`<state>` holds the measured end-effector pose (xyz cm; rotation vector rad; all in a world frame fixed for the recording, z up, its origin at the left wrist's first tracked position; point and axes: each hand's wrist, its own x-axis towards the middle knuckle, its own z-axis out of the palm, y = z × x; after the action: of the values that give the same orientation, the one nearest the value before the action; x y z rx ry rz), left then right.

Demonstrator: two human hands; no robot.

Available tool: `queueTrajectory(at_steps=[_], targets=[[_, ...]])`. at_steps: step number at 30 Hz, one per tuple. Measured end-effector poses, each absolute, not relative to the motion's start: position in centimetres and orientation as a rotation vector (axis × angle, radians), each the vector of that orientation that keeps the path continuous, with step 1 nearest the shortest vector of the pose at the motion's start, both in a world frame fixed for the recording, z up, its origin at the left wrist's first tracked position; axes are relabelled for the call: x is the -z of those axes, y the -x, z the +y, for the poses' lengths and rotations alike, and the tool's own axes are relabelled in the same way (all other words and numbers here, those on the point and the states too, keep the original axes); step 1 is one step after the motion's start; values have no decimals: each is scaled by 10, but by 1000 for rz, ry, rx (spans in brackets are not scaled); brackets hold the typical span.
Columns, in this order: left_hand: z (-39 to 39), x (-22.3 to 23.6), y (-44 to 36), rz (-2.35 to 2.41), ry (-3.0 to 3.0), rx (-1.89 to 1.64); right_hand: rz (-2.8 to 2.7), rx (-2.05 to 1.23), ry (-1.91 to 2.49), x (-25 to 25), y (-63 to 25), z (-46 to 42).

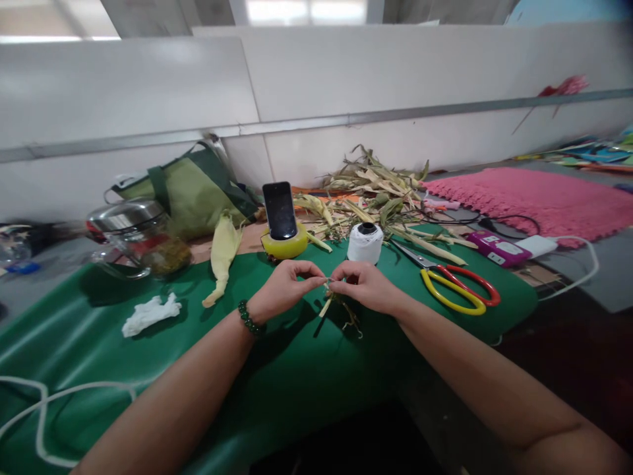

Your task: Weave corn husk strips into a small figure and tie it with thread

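Note:
Over the green mat (297,376), my left hand (287,287) and my right hand (364,285) meet with thumbs and forefingers pinched. Between the fingertips is a small piece of dried corn husk (325,307), its pale stub pointing down and thin curled strands hanging on its right. Both hands seem to grip it; the exact hold is hidden by the fingers. A spool of white thread (364,245) stands upright just behind my right hand. Scissors (455,284) with red and yellow handles lie right of that hand, blades partly apart. A green bead bracelet circles my left wrist.
A phone (280,210) leans on a yellow roll (285,243). Behind lies a heap of corn husks (376,178); one husk (223,260) lies left. Also around: a glass jar (143,241), green bag (192,188), crumpled tissue (151,315), purple box (498,249), pink cloth (534,198).

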<state>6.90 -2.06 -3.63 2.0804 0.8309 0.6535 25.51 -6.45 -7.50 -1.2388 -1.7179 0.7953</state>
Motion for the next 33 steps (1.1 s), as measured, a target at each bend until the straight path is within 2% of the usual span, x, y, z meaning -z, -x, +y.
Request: queueTrajectory(at_steps=[4, 8, 12, 17, 19, 24, 28, 33], targets=[[-20, 36, -67, 787, -1964, -630, -1463, -1082, 1158, 72, -258, -63], [-21, 32, -65, 697, -2010, -445, -1177, -1253, 1122, 69, -265, -60], [-22, 25, -62, 650, -2243, -320, -1021, -1273, 1157, 69, -271, -59], [-21, 24, -58, 656, -2376, -235, -1050, -1141, 1225, 72, -271, -58], [-21, 24, -58, 696, -2287, -320, -1038, -1129, 1240, 72, -271, -57], [-26, 23, -60, 614, -1837, -786, -1112, -1256, 1197, 67, -269, -59], [-24, 28, -63, 559, -1483, -860, -1177, -1355, 1117, 68, -269, -59], [-16, 32, -63, 602, -1572, -825, -1109, -1099, 1179, 75, -272, -52]])
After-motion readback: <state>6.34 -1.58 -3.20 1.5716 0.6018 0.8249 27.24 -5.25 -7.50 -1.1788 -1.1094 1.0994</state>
